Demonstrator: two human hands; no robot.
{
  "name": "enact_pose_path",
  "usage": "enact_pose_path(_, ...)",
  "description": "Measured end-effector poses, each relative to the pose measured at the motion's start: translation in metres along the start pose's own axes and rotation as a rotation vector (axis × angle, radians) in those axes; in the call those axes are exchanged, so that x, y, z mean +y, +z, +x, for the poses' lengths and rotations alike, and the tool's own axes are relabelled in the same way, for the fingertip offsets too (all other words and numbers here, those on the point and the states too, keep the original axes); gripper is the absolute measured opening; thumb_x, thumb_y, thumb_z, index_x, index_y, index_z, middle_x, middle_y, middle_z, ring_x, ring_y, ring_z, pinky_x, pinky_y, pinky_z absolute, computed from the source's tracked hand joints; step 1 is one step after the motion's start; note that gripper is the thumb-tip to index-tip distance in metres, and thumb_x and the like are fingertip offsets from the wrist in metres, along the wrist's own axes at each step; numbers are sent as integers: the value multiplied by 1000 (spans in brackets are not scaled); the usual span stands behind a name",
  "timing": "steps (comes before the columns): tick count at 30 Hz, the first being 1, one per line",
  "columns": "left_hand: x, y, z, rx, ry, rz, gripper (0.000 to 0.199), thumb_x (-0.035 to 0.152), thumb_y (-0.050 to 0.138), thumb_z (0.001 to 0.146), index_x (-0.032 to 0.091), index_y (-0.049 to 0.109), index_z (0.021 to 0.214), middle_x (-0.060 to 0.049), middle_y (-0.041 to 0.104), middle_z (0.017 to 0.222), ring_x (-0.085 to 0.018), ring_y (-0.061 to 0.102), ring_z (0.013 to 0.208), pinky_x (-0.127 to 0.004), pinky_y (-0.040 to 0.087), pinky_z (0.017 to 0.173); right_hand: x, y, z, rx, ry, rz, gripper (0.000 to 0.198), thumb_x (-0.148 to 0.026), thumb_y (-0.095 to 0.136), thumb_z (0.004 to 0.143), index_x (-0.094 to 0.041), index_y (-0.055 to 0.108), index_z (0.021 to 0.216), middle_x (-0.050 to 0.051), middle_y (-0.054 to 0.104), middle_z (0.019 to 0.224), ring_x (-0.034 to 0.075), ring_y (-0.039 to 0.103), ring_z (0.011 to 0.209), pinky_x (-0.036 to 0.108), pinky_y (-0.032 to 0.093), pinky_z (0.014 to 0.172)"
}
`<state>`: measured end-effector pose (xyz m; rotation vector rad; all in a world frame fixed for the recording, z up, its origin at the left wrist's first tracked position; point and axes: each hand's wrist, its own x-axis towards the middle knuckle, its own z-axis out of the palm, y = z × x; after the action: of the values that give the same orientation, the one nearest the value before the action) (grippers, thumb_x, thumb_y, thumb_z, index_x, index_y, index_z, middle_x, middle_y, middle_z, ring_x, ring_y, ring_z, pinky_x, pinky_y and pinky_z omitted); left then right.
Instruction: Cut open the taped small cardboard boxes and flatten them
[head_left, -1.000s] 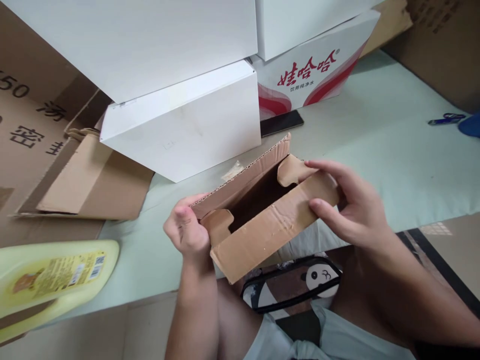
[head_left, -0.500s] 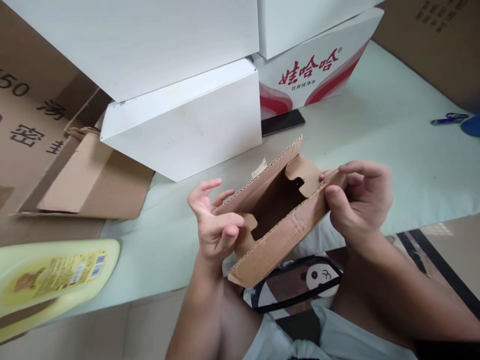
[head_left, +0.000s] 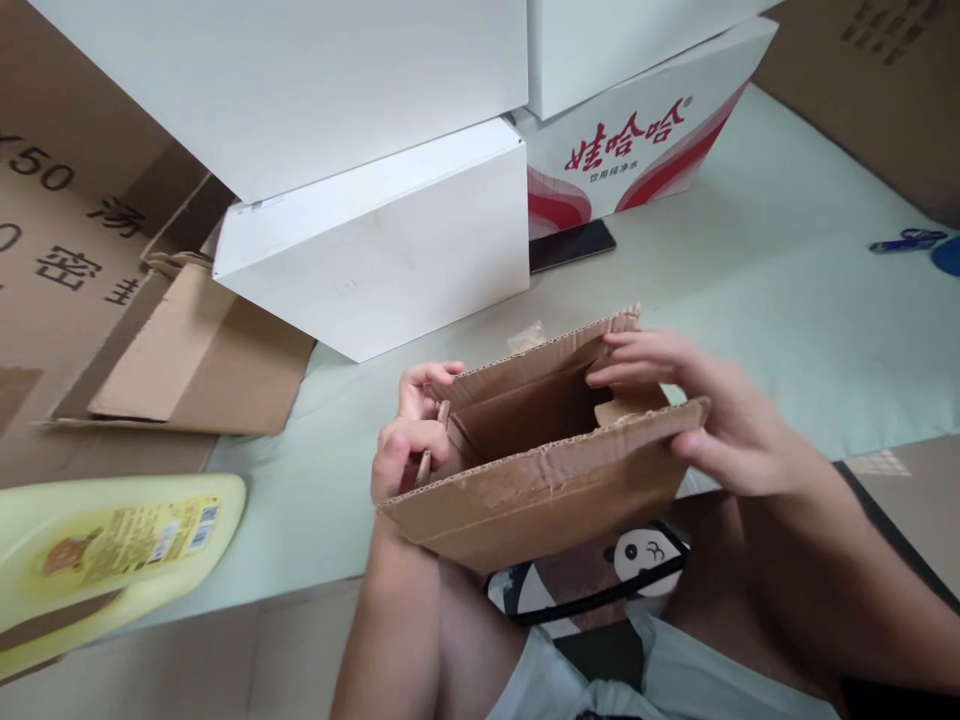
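A small brown cardboard box (head_left: 547, 500) is held above my lap, its top open toward me. Its long flaps stand up, and the dark inside shows between them. My left hand (head_left: 411, 440) is closed on the box's left end, with fingers curled over the short end flap. At the right end, my right hand (head_left: 727, 415) grips across the box. Its thumb presses the near flap and its stretched fingers reach the far flap, above a notched inner flap (head_left: 637, 405).
White boxes (head_left: 390, 250) are stacked at the back of the pale green table (head_left: 787, 330), beside a red-lettered carton (head_left: 630, 150). A black phone (head_left: 574, 245) lies before it. An opened carton (head_left: 202, 350) and a yellow bottle (head_left: 127, 550) are on the left; blue scissors (head_left: 907, 241) lie far right.
The box has turned, its right end swinging nearer level, and the long flaps are spread wider. My left fingers have curled over the end flap; my right fingers have moved across to the far flap.
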<state>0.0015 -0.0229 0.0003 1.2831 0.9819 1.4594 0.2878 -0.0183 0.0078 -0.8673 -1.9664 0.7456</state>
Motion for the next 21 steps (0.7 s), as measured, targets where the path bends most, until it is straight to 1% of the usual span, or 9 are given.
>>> enact_pose_path(3, 6, 6, 2, 78, -41, -117, 69, 60, 62, 88, 17, 31, 42, -9, 57, 108, -34, 58, 123, -49, 55, 108, 0, 2, 2, -148, -50, -136, 48, -67, 57, 94, -31, 67, 125, 7, 79, 118, 38, 62, 133, 64, 24, 122)
enact_pose_path(6, 9, 8, 5, 202, -70, -237, 69, 57, 60, 88, 16, 22, 48, -6, 57, 113, -32, 55, 126, -46, 59, 99, 0, 9, 4, -132, -61, -159, 47, -69, 52, 95, -29, 67, 116, 5, 78, 103, 35, 66, 119, 63, 24, 118)
enact_pose_path(10, 2, 1, 10, 263, -82, -261, 70, 60, 60, 88, 17, 19, 50, -5, 58, 118, -31, 52, 131, -40, 62, 89, 5, 16, 4, 75, -133, -227, 43, -60, 57, 92, -29, 61, 122, 7, 70, 103, 35, 61, 114, 58, 38, 108)
enact_pose_path(13, -7, -4, 14, 253, -96, -260, 63, 67, 58, 87, 20, 38, 50, -7, 61, 123, -32, 53, 135, -38, 62, 86, 12, 22, 2, 346, -64, -292, 39, -50, 63, 89, -29, 56, 122, 8, 59, 99, 35, 57, 109, 56, 47, 99)
enact_pose_path(14, -10, -6, 14, 245, -81, -256, 58, 72, 59, 84, 22, 51, 56, -8, 63, 124, -33, 54, 135, -38, 62, 89, 15, 24, 1, 426, -11, -310, 37, -47, 62, 90, -29, 54, 122, 7, 56, 98, 34, 56, 106, 56, 48, 97)
enact_pose_path(16, -15, -10, 15, 192, -68, -228, 55, 78, 68, 75, 25, 74, 87, -8, 65, 129, -34, 58, 132, -43, 60, 98, 18, 28, 0, 532, 89, -331, 33, -44, 58, 93, -30, 51, 121, 8, 52, 99, 34, 55, 103, 59, 48, 96)
enact_pose_path(18, -17, -16, 15, 96, -115, -197, 75, 71, 85, 62, 32, 71, 125, -8, 65, 136, -35, 61, 130, -48, 57, 105, 20, 30, -2, 568, 140, -339, 31, -44, 55, 95, -30, 50, 123, 8, 53, 101, 34, 55, 104, 63, 47, 99)
enact_pose_path(20, -16, -22, 15, -1, -210, -181, 94, 51, 97, 55, 37, 62, 140, -7, 66, 134, -35, 64, 128, -50, 56, 107, 22, 31, -2, 557, 144, -342, 35, -44, 53, 98, -30, 50, 129, 9, 55, 106, 36, 56, 111, 65, 45, 103)
enact_pose_path(21, -15, -25, 15, -14, -240, -187, 95, 43, 98, 54, 37, 61, 142, -6, 68, 129, -35, 66, 126, -50, 56, 107, 23, 31, -2, 547, 136, -337, 38, -45, 52, 98, -31, 49, 134, 10, 56, 113, 36, 56, 116, 65, 44, 106)
